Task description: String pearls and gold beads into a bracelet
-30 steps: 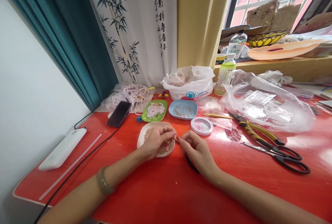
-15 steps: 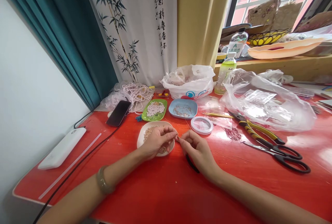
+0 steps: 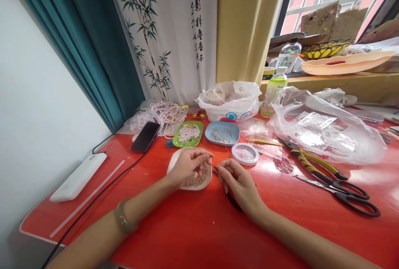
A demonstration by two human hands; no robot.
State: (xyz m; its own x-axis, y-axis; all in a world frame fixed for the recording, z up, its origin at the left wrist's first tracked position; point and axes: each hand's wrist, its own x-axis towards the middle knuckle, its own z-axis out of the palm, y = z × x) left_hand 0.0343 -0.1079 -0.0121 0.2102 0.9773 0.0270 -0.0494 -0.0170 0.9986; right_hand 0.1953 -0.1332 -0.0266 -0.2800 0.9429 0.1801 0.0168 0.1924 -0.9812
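Observation:
My left hand [image 3: 188, 167] hovers over a white dish [image 3: 172, 163] of small gold beads [image 3: 197, 179]. Its thumb and forefinger are drawn together; anything between them is too small to make out. Just to the right, my right hand [image 3: 238, 182] is closed around a slim tool with a black handle [image 3: 233, 201], which sticks out below the palm. A narrow dark tip shows by the fingertips, but most of the tool is hidden. The two hands are a short gap apart. Behind the dish are a green tray [image 3: 179, 141] of pale pearl beads and a blue tray [image 3: 222, 140] with thin metal pieces.
A round clear-lidded box [image 3: 245, 154] stands right of the dish. Yellow-black pliers [image 3: 314, 163], scissors [image 3: 343, 192] and a plastic bag [image 3: 364, 142] lie to the right. A phone [image 3: 145, 137], a white power bank [image 3: 77, 177] and a black cable [image 3: 102, 194] lie to the left.
My hands have parted: their fingertips met before, and now a small gap lies between them. The left hand has lifted slightly. The whole view has shifted a little.

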